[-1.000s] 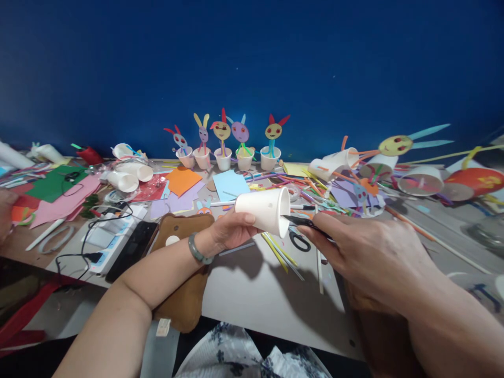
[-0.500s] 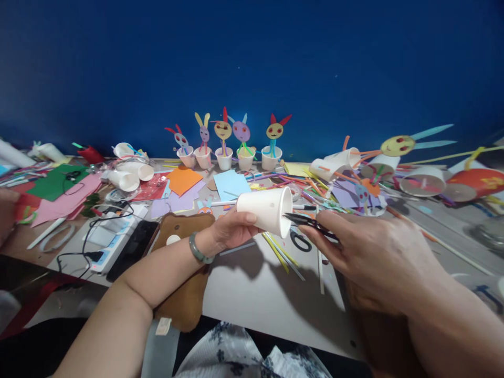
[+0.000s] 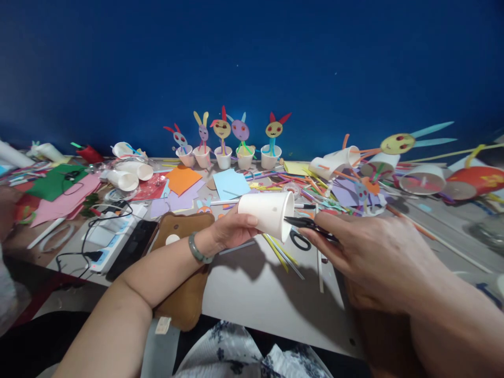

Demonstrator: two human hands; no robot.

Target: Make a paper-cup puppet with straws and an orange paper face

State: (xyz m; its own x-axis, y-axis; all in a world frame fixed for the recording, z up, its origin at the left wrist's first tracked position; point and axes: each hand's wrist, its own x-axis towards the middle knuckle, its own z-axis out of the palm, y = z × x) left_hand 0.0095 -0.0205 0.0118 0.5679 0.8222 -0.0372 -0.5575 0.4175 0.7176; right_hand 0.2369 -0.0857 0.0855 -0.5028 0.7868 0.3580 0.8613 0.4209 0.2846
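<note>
A: Main item, quick?
B: White paper cup point(image 3: 262, 212), one. It's lying sideways in mid-air above the near-middle table point(image 3: 271, 310), mouth facing right, small grey mark showing on its wall.

A: Left hand?
B: Left hand point(image 3: 232, 231) is gripping the cup near its base; thumb is pressing the near wall, fingers are curling beneath. Green bracelet point(image 3: 200, 249) is circling the wrist.

A: Right hand?
B: Right hand point(image 3: 372, 252) is closing on a black pointed tool point(image 3: 305, 222), scissors-like; thumb and forefinger are pinching it. Tip is pointing left, overlapping the cup's mouth. Can't tell if it's touching the inside.

A: Just around them?
B: Black loop handle point(image 3: 300, 241) is showing just below the tool; can't tell if it's the same piece. Yellow and pale strips point(image 3: 278, 254) are lying near the cup, on the near side. Brown pad point(image 3: 185, 294) is lying under the left forearm.

A: Farther out?
B: Light blue paper point(image 3: 231, 185) and orange paper point(image 3: 183, 180) are lying on the far side. Five long-eared paper figures point(image 3: 222, 130) are standing in small cups point(image 3: 224, 159) along the blue wall point(image 3: 252, 58). Left: black phone point(image 3: 132, 251) is lying beside a white power strip point(image 3: 103, 257). Far right: red cup point(image 3: 482, 182) is lying sideways.
</note>
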